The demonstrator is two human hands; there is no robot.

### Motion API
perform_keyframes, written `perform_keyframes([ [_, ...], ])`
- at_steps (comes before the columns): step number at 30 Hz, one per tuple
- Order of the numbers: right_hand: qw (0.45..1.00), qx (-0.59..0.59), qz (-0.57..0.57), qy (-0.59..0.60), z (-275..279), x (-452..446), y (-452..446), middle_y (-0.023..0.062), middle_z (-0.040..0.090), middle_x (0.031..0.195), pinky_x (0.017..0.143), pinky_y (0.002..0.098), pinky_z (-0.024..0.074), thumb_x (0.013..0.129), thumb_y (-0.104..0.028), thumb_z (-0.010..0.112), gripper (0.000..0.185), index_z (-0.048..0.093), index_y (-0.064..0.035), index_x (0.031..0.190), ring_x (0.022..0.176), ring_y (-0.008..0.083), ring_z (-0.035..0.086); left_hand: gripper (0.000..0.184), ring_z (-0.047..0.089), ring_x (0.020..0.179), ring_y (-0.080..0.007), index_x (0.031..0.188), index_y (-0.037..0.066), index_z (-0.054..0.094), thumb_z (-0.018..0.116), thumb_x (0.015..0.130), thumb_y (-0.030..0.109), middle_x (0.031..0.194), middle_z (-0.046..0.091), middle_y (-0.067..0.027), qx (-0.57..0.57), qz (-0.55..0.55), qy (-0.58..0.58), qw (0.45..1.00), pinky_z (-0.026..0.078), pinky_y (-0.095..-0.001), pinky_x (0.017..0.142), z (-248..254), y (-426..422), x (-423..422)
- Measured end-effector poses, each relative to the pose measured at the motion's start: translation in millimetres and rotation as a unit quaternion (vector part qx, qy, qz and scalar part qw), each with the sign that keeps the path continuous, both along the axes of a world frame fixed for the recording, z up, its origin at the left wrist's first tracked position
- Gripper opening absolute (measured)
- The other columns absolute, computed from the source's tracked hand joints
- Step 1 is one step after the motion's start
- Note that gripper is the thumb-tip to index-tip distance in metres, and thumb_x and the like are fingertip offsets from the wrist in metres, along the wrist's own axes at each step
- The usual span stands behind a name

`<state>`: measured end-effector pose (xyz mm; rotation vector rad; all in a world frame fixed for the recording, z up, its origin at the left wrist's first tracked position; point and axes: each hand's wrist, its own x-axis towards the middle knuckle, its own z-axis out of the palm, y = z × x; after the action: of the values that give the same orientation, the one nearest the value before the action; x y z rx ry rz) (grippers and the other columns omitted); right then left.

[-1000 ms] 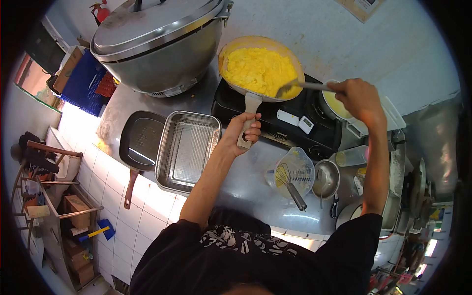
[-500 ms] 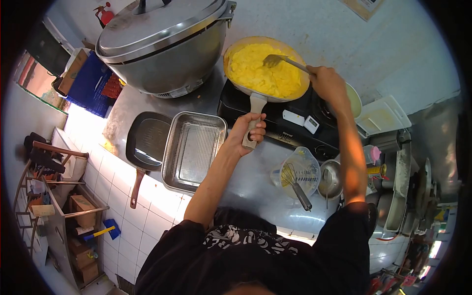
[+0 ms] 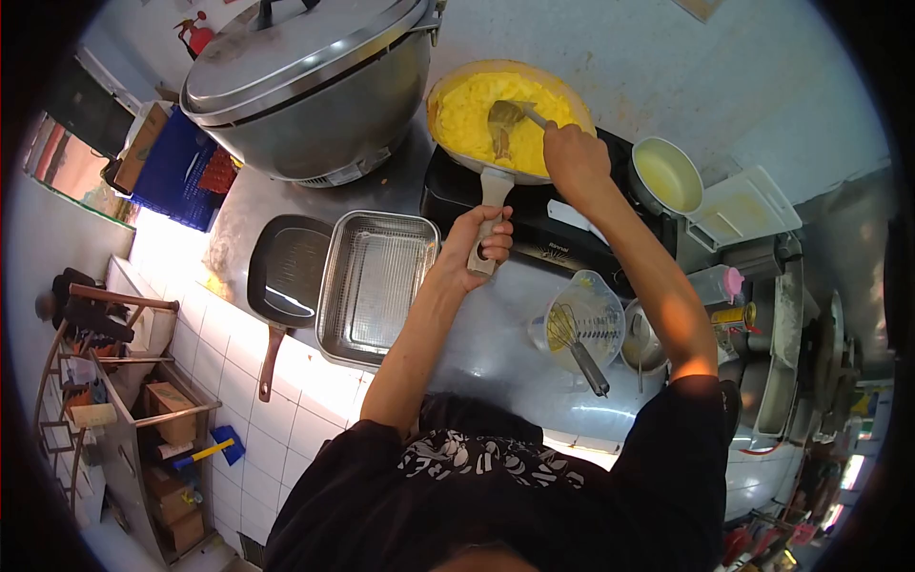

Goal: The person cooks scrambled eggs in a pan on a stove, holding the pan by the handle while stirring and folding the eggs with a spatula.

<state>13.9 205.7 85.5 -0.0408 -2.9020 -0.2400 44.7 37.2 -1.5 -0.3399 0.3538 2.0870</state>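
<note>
My left hand [image 3: 479,244] is wrapped round the pale handle of a frying pan [image 3: 497,181]. Soft yellow scrambled eggs [image 3: 465,114] fill the pan, which sits over a black portable gas stove [image 3: 443,195]. In my right hand [image 3: 578,164] is the handle of a spatula [image 3: 505,115]. Its blade lies in the eggs near the middle of the pan, and a strip of bare pan bottom shows just below it. Part of the spatula handle is hidden by my fingers.
Left of the stove stand a large rice cooker [image 3: 315,114], a metal tray [image 3: 376,286] and a square grill pan [image 3: 289,267]. To the right are a small pot [image 3: 667,176], a whisk [image 3: 586,362] in a measuring jug [image 3: 610,324], and a metal bowl [image 3: 644,343].
My right hand has moved left and toward me, drawing the spatula across the eggs and exposing a strip of pan bottom. The left hand keeps its hold on the pan handle.
</note>
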Motion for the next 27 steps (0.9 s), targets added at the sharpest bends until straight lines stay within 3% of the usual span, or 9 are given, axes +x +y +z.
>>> perform_keyframes([
  [6,0.999,0.04,0.029,0.002,71.0,46.1,-9.6,0.0147,0.063,0.081,0.06,0.0362,0.0517,0.078,-0.008,0.05,0.014,0.063,-0.0022,0.082,0.075,0.0289,0.064,0.01,0.032,0.042,-0.0046,0.09,0.006,0.045,0.048,0.084,0.014,0.061,0.039,0.0006,0.008,0.001,0.003,1.0,0.026,-0.0172,0.032,2.5,-0.2,-3.1],
  [8,0.995,0.016,0.1,0.011,89.1,66.6,-24.3,0.0127,0.063,0.081,0.061,0.0354,0.0516,0.076,-0.009,0.054,0.012,0.064,-0.0037,0.08,0.077,0.0276,0.064,0.01,0.032,0.042,-0.0046,0.09,0.006,0.045,0.048,0.084,0.014,0.06,0.039,0.0005,0.002,-0.003,-0.003,1.0,0.026,-0.0172,0.032,0.1,-0.7,-1.8],
  [13,0.985,0.043,0.072,-0.153,54.2,28.5,-64.3,0.0097,0.065,0.088,0.061,0.0327,0.0519,0.076,-0.01,0.056,0.014,0.067,-0.0057,0.084,0.079,0.0238,0.065,0.01,0.032,0.042,-0.0049,0.09,0.006,0.045,0.048,0.084,0.014,0.06,0.039,0.0005,-0.005,0.004,-0.004,1.0,0.026,-0.0171,0.032,-1.7,0.5,-2.5],
  [17,0.992,-0.012,0.007,-0.123,16.2,-23.4,-58.3,0.0089,0.066,0.09,0.062,0.0314,0.052,0.076,-0.01,0.056,0.015,0.067,-0.0069,0.086,0.082,0.0217,0.065,0.015,0.032,0.041,-0.0047,0.094,0.003,0.047,0.044,0.087,0.015,0.061,0.041,-0.0001,-0.002,0.005,0.001,1.0,0.027,-0.0167,0.032,0.4,0.4,0.1],
  [18,0.997,0.008,0.019,-0.072,5.5,-34.2,-49.9,0.0107,0.065,0.081,0.06,0.0339,0.0519,0.076,-0.01,0.054,0.014,0.067,-0.0055,0.081,0.076,0.024,0.065,0.015,0.032,0.041,-0.0048,0.094,0.003,0.047,0.045,0.086,0.015,0.061,0.041,-0.0002,-0.002,0.007,-0.002,1.0,0.027,-0.0167,0.032,0.4,0.3,0.0],
  [20,0.999,0.032,0.036,-0.017,12.4,-35.5,-41.6,0.0126,0.064,0.072,0.058,0.0365,0.0517,0.075,-0.009,0.053,0.014,0.066,-0.0041,0.075,0.071,0.0263,0.065,0.015,0.032,0.041,-0.0048,0.094,0.003,0.047,0.045,0.086,0.015,0.061,0.041,-0.0003,0.0,0.013,-0.001,1.0,0.027,-0.0167,0.032,0.8,0.3,-0.4],
  [24,0.992,0.063,0.108,-0.029,86.2,3.1,-52.5,0.0141,0.063,0.082,0.058,0.0369,0.0514,0.075,-0.009,0.052,0.015,0.066,-0.0036,0.078,0.073,0.0277,0.064,0.015,0.032,0.041,-0.0046,0.094,0.003,0.048,0.045,0.086,0.015,0.061,0.041,0.0001,0.003,0.009,0.006,1.0,0.027,-0.0164,0.032,0.9,1.4,-4.2],
  [27,0.985,0.053,0.16,-0.044,93.8,24.1,-66.9,0.0145,0.063,0.087,0.058,0.0369,0.0512,0.076,-0.009,0.052,0.016,0.066,-0.0035,0.08,0.076,0.0286,0.064,0.015,0.032,0.041,-0.0043,0.094,0.003,0.047,0.044,0.087,0.015,0.061,0.041,0.0,-0.007,0.002,0.006,1.0,0.027,-0.0162,0.031,-0.3,0.1,-0.8],
])
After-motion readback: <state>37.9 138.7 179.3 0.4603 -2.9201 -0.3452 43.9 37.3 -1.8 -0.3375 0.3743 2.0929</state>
